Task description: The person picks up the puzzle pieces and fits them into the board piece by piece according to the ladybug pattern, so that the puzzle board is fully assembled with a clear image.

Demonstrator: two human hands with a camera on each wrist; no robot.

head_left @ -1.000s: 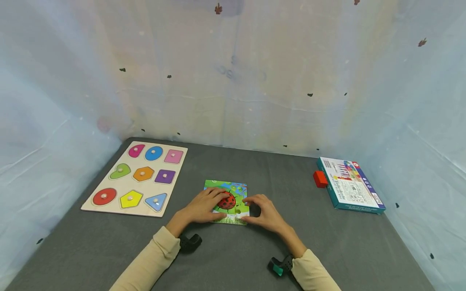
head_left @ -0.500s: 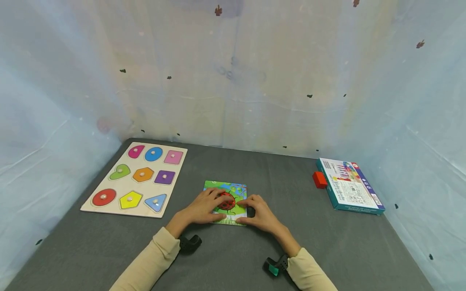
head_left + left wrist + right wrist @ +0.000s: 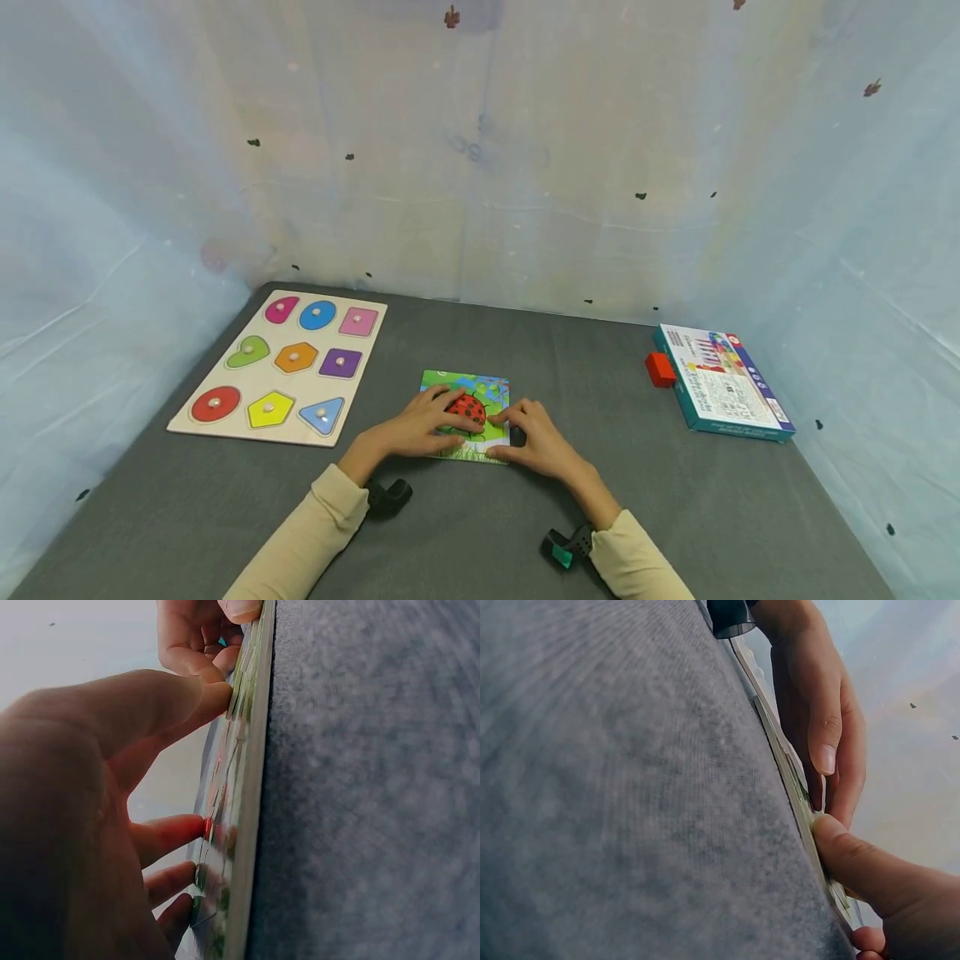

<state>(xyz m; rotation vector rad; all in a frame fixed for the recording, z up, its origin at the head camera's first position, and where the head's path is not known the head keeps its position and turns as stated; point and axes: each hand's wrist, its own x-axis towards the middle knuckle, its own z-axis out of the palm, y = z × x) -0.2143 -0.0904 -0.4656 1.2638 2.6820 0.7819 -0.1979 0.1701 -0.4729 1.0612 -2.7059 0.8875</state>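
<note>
A square ladybird jigsaw puzzle (image 3: 492, 392) lies flat on the table in the head view, green and blue with a red spotted ladybird. My left hand (image 3: 416, 427) rests across its left half, fingers spread and fingertips touching the picture. In the left wrist view, the left fingers (image 3: 169, 832) touch the puzzle's face from above. My right hand (image 3: 543, 442) is at the lower right corner, thumb and index finger bent around a puzzle piece (image 3: 500, 434) there. The right thumb (image 3: 832, 832) is down at the puzzle's edge in the right wrist view.
At the left lies a wooden peg board (image 3: 281, 392) with coloured knobbed shapes. A teal and white box (image 3: 723, 383) lies at the right, a red block (image 3: 660, 369) against its left side. Pale sheeting (image 3: 525, 167) rises behind the dark grey table (image 3: 480, 542).
My right hand has moved left, bringing the piece that jutted past the puzzle's right edge in line with it. My left fingers have shifted slightly right across the ladybird.
</note>
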